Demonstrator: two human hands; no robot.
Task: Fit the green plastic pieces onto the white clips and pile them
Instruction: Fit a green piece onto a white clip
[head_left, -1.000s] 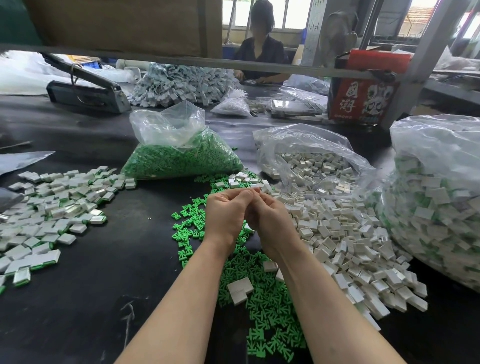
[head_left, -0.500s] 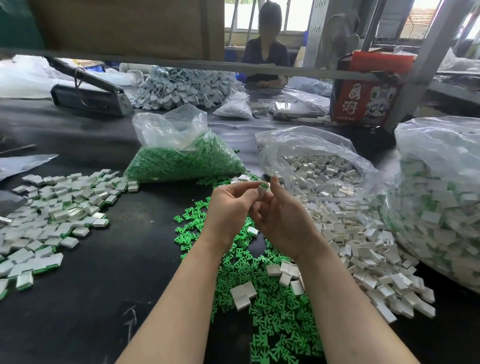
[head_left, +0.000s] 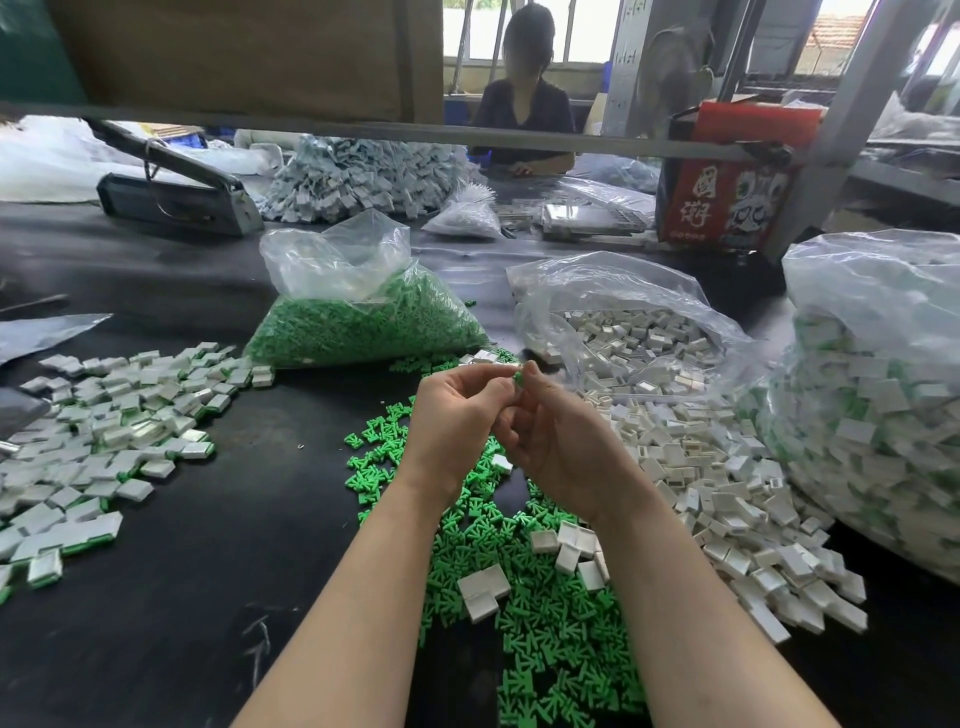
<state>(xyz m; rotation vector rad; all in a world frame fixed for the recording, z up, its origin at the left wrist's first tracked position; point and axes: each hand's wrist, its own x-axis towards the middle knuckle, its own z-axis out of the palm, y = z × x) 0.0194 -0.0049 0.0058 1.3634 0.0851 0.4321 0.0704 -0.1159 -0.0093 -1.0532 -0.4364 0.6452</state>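
My left hand (head_left: 457, 415) and my right hand (head_left: 561, 441) meet above the black table, fingertips together. Between them they pinch a small green piece (head_left: 518, 378) against a white clip (head_left: 498, 370) that is mostly hidden by the fingers. Loose green pieces (head_left: 540, 613) lie scattered under my forearms. A spread of loose white clips (head_left: 717, 499) lies to the right. Fitted clips with green edges form a pile (head_left: 98, 447) on the left.
A bag of green pieces (head_left: 363, 322) and an open bag of white clips (head_left: 634, 338) stand behind my hands. A large bag of fitted clips (head_left: 883, 415) fills the right. A person (head_left: 524, 104) sits across the table near a red box (head_left: 727, 202).
My hands have lifted slightly and my fingers have uncurled from tight fists to a fingertip pinch, so the green piece now shows between them.
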